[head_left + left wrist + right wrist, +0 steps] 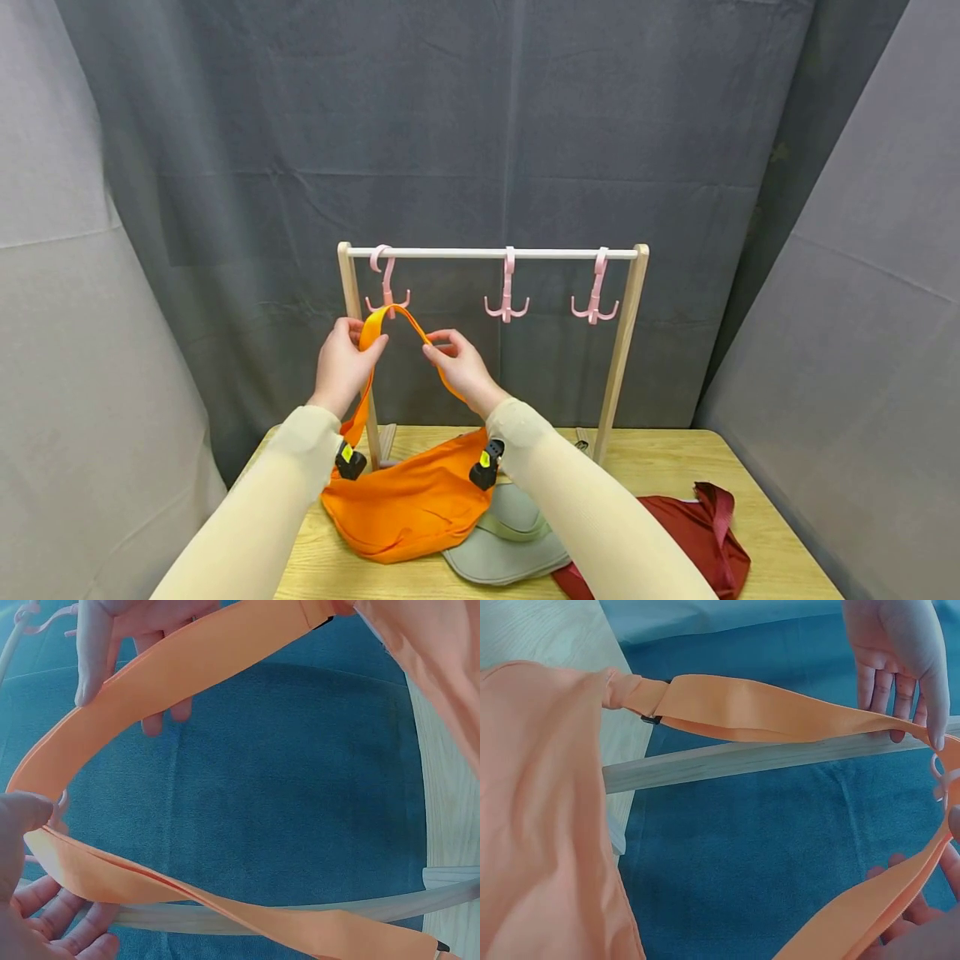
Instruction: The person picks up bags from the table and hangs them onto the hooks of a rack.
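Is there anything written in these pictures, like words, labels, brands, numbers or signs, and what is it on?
None can be read in any view.
Black device on the left wrist: a small yellow patch, too small to tell if anything is printed there.
Black device on the right wrist: likewise.
Orange bag, its strap and green cap: no readable lettering.

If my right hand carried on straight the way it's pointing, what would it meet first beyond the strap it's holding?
Probably the leftmost pink hook, up and left of your right hand beyond the orange strap, though depth is unclear.
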A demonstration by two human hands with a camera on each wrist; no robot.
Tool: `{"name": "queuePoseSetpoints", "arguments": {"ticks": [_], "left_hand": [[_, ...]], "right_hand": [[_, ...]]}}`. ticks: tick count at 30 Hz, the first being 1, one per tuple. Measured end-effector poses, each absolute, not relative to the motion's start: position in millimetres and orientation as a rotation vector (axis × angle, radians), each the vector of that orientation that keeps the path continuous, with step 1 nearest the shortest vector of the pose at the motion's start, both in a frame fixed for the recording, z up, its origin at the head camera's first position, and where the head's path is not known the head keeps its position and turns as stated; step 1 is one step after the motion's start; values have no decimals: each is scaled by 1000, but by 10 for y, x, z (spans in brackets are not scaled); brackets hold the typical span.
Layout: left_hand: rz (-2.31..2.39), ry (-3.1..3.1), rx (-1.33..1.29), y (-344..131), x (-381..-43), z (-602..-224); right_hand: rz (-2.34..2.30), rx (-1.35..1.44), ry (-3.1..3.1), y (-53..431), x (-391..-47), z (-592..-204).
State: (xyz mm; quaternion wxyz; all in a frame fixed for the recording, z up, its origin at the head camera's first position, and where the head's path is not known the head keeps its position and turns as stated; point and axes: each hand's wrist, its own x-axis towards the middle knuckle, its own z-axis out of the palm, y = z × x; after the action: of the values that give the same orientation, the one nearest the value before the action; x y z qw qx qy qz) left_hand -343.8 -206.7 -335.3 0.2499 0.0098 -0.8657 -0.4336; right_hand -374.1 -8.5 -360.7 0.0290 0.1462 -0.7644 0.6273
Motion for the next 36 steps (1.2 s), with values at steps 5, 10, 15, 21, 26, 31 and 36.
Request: {"name": "queuePoseSetpoints", "arguments": {"ticks": [5, 10, 15, 21, 26, 31, 36], "left_hand": [[-1168, -2365, 42, -2064, -3414, -3391], [-1174, -2351, 52, -2063, -3402, -3424], [-1173, -2337, 50, -2073, -3397, -3456], [-1193, -2336, 46, -2091, -3382, -3481], [-1189, -2331, 49, -2102, -3353, -3498], [-1180, -2316, 12, -2096, -3318, -3514], [-1190, -2292, -32, -2074, -3257, -3532]], "right_hand": [[1911, 453, -2353, -78, -3736, -3640], [1891, 427, -2366, -68, -3723, -3659], [1858, 412, -2378, -60, -3716, -3672], [1848, 390, -2356, -26, -3699, -3655], [1843, 392, -2357, 21, -3696, -3652], [1837, 394, -2366, 68, -3659, -3634], [1819, 423, -2365, 97, -3616, -3625]]}}
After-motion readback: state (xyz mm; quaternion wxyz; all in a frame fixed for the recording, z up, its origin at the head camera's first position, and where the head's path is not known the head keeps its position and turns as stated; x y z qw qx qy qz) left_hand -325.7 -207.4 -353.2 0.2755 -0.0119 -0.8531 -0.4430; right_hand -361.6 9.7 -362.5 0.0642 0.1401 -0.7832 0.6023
